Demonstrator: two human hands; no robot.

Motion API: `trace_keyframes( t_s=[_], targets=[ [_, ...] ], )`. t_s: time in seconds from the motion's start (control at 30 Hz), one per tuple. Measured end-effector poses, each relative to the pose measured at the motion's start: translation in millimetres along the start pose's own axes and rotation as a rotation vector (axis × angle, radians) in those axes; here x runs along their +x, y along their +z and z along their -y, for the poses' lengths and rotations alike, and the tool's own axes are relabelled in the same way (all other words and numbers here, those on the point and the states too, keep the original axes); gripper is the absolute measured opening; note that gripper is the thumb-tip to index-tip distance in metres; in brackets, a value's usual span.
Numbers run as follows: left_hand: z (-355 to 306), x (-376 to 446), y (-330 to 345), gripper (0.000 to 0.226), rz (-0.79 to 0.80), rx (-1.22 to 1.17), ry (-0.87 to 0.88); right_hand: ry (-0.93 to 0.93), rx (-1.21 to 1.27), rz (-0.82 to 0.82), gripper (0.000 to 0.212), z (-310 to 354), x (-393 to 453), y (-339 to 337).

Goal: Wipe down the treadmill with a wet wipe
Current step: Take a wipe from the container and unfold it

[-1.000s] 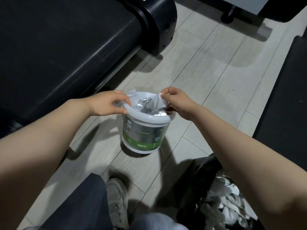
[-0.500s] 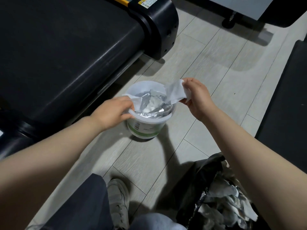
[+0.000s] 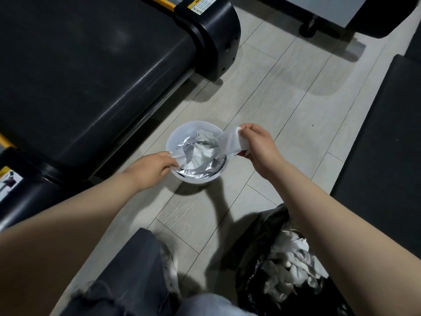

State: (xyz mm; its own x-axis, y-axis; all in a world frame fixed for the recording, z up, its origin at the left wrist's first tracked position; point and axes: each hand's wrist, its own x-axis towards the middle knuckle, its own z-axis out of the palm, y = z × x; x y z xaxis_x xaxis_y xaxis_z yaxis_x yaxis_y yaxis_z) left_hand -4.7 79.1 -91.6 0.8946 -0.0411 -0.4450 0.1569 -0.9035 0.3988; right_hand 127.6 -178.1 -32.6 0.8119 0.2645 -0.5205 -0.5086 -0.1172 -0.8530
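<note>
We hold the tub (image 3: 174,133) with our left hand (image 3: 151,171); our right hand (image 3: 257,144) pinches the wipe (image 3: 230,144), so we pull up slowly.

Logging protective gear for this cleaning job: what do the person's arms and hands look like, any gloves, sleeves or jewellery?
Both forearms are bare up to the frame edge, with no sleeves showing. The left hand and right hand wear no gloves. No watch, bracelet or ring shows on the sides facing the camera.
</note>
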Motion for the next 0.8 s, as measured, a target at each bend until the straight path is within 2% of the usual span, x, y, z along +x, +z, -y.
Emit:
trace_keyframes(
  t_s=[0.13, 0.27, 0.33, 0.47, 0.57, 0.7, 0.8],
  targets=[
    [-45.1, -22.7, -26.1, 0.039, -0.126, -0.228, -0.072, 0.028, 0.021, 0.055, 0.01, 28.9, -36.2, 4.5],
    [-104.1, -59.9, -68.0, 0.02, -0.182, -0.592, -0.087, 0.071, 0.006, 0.07, 0.005, 76.1, -85.3, 12.9],
    [-134.8, -84.8, -94.9, 0.03, -0.226, -0.687, -0.075, 0.08, -0.054, 0.08, 0.007, 104.9, -115.7, 18.1],
    [-190.0, -140.4, -146.8, 0.043, -0.265, -0.707, -0.02, 0.06, -0.173, 0.11, 0.016, 162.5, -179.1, 24.9],
    [-217.2, -183.1, -172.8, 0.051, -0.253, -0.562, -0.045, 0.077, -0.214, 0.159, 0.017, 203.0, -228.1, 28.2],
    [-261.0, -248.2, -207.7, 0.04, -0.395, -0.552, -0.106, 0.111, -0.187, 0.268, 0.018, 255.2, -299.8, 30.2],
    [-289.8, -299.8, -228.5, 0.033, -0.449, -0.597, -0.121, 0.15, -0.178, 0.429, 0.012, 288.6, -357.6, 34.3]
  ],
)
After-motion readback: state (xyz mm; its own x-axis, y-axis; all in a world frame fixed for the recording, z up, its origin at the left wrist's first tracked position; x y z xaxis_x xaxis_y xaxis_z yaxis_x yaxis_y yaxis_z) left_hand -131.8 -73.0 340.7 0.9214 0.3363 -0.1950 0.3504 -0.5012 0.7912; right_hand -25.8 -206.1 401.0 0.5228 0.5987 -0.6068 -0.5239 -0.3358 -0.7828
